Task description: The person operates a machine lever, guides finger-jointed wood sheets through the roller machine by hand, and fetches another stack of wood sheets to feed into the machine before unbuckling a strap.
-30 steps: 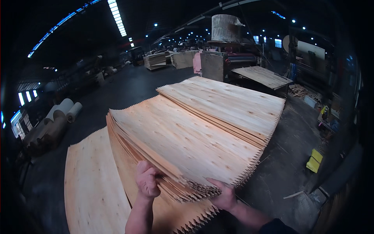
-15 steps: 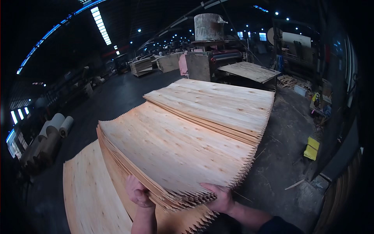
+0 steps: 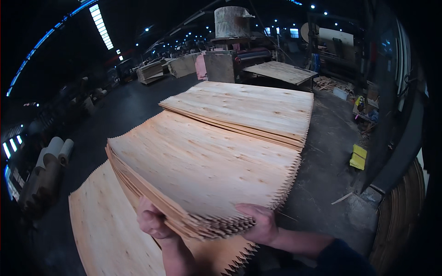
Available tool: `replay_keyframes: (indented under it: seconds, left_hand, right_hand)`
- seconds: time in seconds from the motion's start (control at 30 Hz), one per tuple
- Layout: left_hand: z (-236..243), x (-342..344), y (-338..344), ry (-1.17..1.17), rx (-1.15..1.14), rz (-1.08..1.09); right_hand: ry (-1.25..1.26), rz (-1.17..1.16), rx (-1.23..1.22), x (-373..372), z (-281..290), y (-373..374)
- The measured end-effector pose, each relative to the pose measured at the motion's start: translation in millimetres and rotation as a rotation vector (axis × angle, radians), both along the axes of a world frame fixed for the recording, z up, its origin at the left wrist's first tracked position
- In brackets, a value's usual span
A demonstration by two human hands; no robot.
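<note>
A thick bundle of thin wood veneer sheets [image 3: 207, 161] with jagged, saw-toothed ends lies in front of me, its near edge lifted and bowed upward. My left hand [image 3: 155, 221] is closed round the near long edge of the bundle, its fingers curled. At the near right corner my right hand [image 3: 261, 223] grips the same sheets, thumb on top and the other fingers hidden underneath. Below the raised edge more veneer [image 3: 108, 216] spreads out to the left and toward me. Another veneer stack [image 3: 244, 103] overlaps the far side of the bundle.
Large pale rolls [image 3: 54, 149] stand at the left. A machine with a round drum [image 3: 231, 22] and a board-topped table [image 3: 281, 71] are beyond the stacks. On the dark floor to the right lie a yellow packet [image 3: 358, 157] and wood scraps [image 3: 332, 85].
The whole view has shifted, so the surroundings sit further left and higher. Both hands keep hold of the veneer sheets, whose near edge stays raised.
</note>
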State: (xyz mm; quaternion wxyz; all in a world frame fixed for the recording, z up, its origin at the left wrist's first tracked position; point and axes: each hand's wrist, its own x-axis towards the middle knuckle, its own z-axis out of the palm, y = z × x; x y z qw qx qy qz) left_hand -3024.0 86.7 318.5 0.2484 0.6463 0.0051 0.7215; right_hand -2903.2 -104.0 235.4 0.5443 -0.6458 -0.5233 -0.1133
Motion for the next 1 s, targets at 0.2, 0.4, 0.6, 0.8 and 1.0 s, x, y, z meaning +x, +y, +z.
replay_keyframes:
  seconds: [0.2,0.4,0.6,0.8,1.0]
  left_hand:
    - [-17,-23,9,-0.011,-0.182,0.001]
    - [-18,-6,-53,0.169,-0.043,0.078]
    - [-10,-11,-161,0.244,0.040,0.079]
    - [24,10,-322,0.294,0.367,-0.058]
    - [15,56,-532,0.407,0.388,-0.170]
  right_hand:
    - [0.105,0.045,0.020,-31,-20,5]
    - [0.200,0.015,0.041,-24,-48,-38]
    - [0.191,-0.069,0.029,-36,-58,-145]
    - [0.568,-0.045,0.004,-67,-36,-323]
    - [0.875,-0.421,0.235,-115,-61,-523]
